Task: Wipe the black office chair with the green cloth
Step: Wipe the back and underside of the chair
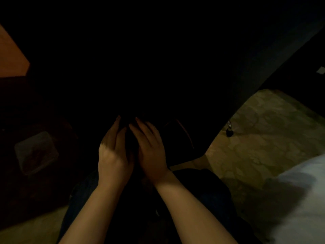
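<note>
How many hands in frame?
2. Left hand centre-left, right hand right beside it, both against the black chair. It is too dark to rule out others.

Very dim and underexposed. The black office chair (158, 67) melts into near-total darkness across the upper middle, with no detail readable. Weak warm light reaches the forearms and the patterned floor (263, 134) at right. The left hand (114, 155) and right hand (151, 148) darken toward the fingertips. White fabric (302, 199) at lower right is blurred.
</note>
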Available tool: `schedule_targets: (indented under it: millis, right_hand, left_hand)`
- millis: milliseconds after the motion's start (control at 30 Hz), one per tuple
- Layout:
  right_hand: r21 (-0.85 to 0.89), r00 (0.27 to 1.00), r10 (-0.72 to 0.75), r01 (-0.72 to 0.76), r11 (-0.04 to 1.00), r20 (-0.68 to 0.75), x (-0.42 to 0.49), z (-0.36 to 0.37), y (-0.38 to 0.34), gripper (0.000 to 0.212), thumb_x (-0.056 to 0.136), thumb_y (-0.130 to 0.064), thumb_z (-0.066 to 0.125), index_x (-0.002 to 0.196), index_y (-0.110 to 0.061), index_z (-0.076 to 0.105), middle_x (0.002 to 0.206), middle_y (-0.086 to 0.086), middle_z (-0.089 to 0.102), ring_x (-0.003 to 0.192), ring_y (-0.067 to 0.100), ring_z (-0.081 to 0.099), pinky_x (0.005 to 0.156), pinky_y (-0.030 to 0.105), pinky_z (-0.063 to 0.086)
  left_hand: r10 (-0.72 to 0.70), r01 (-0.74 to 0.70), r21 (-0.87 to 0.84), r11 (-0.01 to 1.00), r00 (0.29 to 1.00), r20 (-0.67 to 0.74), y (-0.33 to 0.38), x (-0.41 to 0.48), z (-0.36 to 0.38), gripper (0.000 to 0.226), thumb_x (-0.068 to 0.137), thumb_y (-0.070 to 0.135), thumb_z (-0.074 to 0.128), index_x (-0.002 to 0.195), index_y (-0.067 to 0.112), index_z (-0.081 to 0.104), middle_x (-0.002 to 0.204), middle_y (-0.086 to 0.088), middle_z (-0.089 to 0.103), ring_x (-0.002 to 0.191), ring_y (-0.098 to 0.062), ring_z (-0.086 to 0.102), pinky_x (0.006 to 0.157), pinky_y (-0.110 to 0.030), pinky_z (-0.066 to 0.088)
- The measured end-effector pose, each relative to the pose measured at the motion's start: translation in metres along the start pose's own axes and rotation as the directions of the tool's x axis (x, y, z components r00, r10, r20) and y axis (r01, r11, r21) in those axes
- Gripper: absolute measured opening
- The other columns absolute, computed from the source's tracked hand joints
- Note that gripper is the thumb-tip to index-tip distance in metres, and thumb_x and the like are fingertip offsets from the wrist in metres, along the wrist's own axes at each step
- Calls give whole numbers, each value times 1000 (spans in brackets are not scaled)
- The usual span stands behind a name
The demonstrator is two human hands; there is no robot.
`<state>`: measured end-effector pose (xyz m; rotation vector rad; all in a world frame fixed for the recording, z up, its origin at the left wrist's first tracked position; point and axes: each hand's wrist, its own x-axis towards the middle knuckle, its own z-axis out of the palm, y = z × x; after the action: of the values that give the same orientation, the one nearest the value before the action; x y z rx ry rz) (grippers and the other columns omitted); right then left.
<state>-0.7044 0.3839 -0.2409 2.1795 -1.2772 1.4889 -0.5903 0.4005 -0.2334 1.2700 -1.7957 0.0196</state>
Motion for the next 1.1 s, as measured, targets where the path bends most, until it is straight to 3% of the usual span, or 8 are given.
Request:
schedule_targets:
  millis: [133,300,467,633,767,867,967,1100]
  right_hand:
    - [61,996,90,-91,994,26,-7,-26,9,51,105,-30,24,118,-4,66,122,15,64,111,27,56,99,34,46]
    - [135,984,131,-148,980,124,-31,-43,19,39,92,-9,42,127,-7,57,120,17,63,112,24,56,95,35,48]
    - [206,917,338,-381,901,213,-46,-54,21,57,83,1,56,137,-12,43,132,12,54,123,16,48,104,15,36]
    - [204,804,415,-532,822,425,-48,-55,16,70,88,-39,58,145,-50,20,138,-24,34,128,-18,29,100,-1,25]
    - [99,765,384,-499,861,518,-54,-50,20,74,85,-56,50,140,-64,1,143,-18,35,120,-19,21,91,-10,17]
    - [113,789,370,-479,871,491,-55,-47,21,71,86,-38,59,142,-58,20,137,-10,44,120,-13,30,91,-9,19]
    - [125,888,345,-396,910,304,-52,-48,23,45,83,-27,62,127,-21,56,117,6,62,110,13,55,92,8,39]
    - [139,935,338,-351,926,112,-46,-52,24,28,78,-25,67,102,-10,65,110,6,62,104,13,56,87,17,45]
  left_hand:
    - [-24,22,-72,997,1000,-16,12,-1,4,47,86,18,52,126,-7,52,124,-26,55,114,-36,51,94,-44,48]
    - [44,-34,-89,995,993,108,26,-7,10,55,77,-1,73,130,2,58,129,-21,56,119,-33,53,90,-38,50]
    - [69,-66,-37,997,991,114,32,-7,9,31,81,16,57,104,0,69,107,-16,65,94,-34,63,72,-34,53]
    - [-92,96,-126,987,995,42,29,-8,2,28,74,-2,65,102,-2,66,96,-18,65,87,-36,64,67,-35,52]
    - [-250,245,-176,953,968,-4,27,-6,-4,28,81,1,62,108,-2,63,97,-22,63,84,-39,64,65,-38,51]
    - [-240,239,-138,961,971,16,24,-5,-4,29,82,9,56,108,-3,64,92,-23,62,77,-39,62,59,-36,47]
    - [-211,220,-100,970,973,89,21,-4,-6,33,81,14,54,105,-4,67,85,-23,63,72,-40,63,57,-33,44]
    - [-68,84,-66,994,973,220,17,-7,-6,29,78,14,59,95,-6,72,82,-23,68,74,-39,67,59,-40,55]
